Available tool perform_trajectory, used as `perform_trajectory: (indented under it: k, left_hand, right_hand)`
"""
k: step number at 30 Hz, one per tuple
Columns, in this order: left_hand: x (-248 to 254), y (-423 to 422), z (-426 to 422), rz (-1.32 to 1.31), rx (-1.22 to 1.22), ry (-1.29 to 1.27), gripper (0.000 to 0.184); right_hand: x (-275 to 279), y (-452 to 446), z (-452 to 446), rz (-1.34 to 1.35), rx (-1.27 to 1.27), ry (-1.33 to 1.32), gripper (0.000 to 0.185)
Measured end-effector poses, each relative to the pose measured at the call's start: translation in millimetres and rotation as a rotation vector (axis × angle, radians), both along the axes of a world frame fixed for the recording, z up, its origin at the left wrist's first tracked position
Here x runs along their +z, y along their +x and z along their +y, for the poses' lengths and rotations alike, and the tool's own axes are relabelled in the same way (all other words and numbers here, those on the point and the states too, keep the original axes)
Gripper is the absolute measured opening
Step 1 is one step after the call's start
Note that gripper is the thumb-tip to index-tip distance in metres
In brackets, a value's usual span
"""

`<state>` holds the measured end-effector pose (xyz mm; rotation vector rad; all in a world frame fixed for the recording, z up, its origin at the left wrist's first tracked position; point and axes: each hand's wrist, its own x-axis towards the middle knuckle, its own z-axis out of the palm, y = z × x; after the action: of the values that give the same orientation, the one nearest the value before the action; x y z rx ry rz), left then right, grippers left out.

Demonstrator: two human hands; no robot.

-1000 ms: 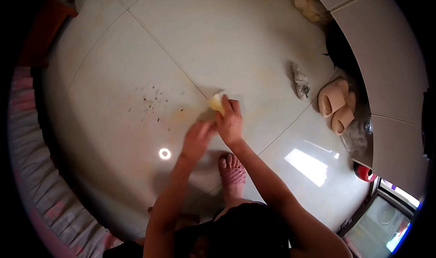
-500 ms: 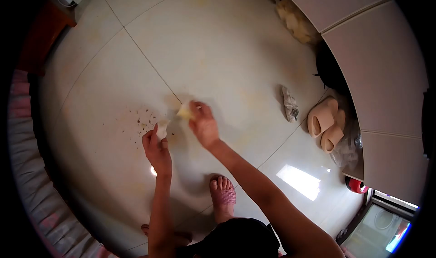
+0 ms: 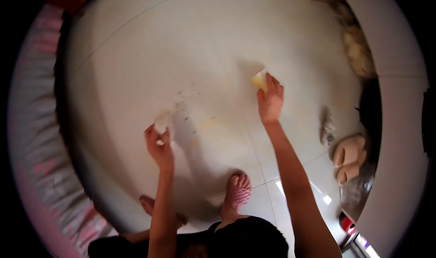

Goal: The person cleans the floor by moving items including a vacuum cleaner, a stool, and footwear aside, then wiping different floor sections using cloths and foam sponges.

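the left hand [image 3: 160, 148], left of centre, has thumb and fingers pinched on a white tissue [image 3: 163, 120]. the right hand [image 3: 272, 101], right of centre, has its fingers clamped on a yellow pad [image 3: 260, 80]. dark specks [image 3: 186, 119] lie on the floor [image 3: 177, 44] between them. lower right, a plastic bag [image 3: 350, 192], contents too blurred to tell, lies beside slippers [image 3: 349, 151]. above both hands the floor spreads wide, from fabric [image 3: 32, 135] at left to a cabinet [image 3: 402, 121] at right.
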<state>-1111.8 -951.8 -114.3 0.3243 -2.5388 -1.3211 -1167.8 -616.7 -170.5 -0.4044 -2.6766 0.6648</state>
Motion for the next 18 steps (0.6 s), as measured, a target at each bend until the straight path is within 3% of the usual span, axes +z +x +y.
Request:
perform_trajectory:
  k: [2, 4, 6, 9, 12, 14, 15, 18]
  left_hand:
    - [11.0, 0.0, -2.7, -0.021, 0.086, 0.050, 0.025]
    - [15.0, 7.6, -26.3, -0.052, 0.200, 0.050, 0.024]
    - [8.5, 23.2, -55.3, -0.072, 0.323, 0.057, 0.023]
    - [-5.7, 47.3, -80.6, -0.076, 0.431, 0.031, 0.022]
    - [-7.3, 70.1, -90.0, -0.082, 0.451, -0.085, 0.022]
    - [-6.8, 80.7, -92.1, -0.107, 0.446, -0.136, 0.023]
    - [-9.9, 86.1, -92.8, -0.183, 0.456, -0.095, 0.032]
    - [-5.4, 84.4, -81.2, -0.121, 0.280, -0.336, 0.045]
  right_hand:
    - [38.3, 5.0, -28.3, 0.052, 0.134, -0.164, 0.063]
    - [61.3, 33.6, -56.8, 0.098, 0.333, -0.146, 0.064]
    - [47.1, 85.1, -92.8, 0.091, 0.787, -0.283, 0.051]
    - [30.6, 151.1, -144.3, -0.125, 1.539, -0.018, 0.049]
    - [15.6, 164.2, -170.3, -0.253, 1.752, 0.102, 0.054]
    - [22.3, 145.6, -171.8, -0.123, 1.862, 0.332, 0.047]
    - [33.2, 138.8, -166.9, -0.129, 1.832, 0.303, 0.046]
    - [31.1, 131.7, -167.8, -0.272, 1.855, 0.151, 0.046]
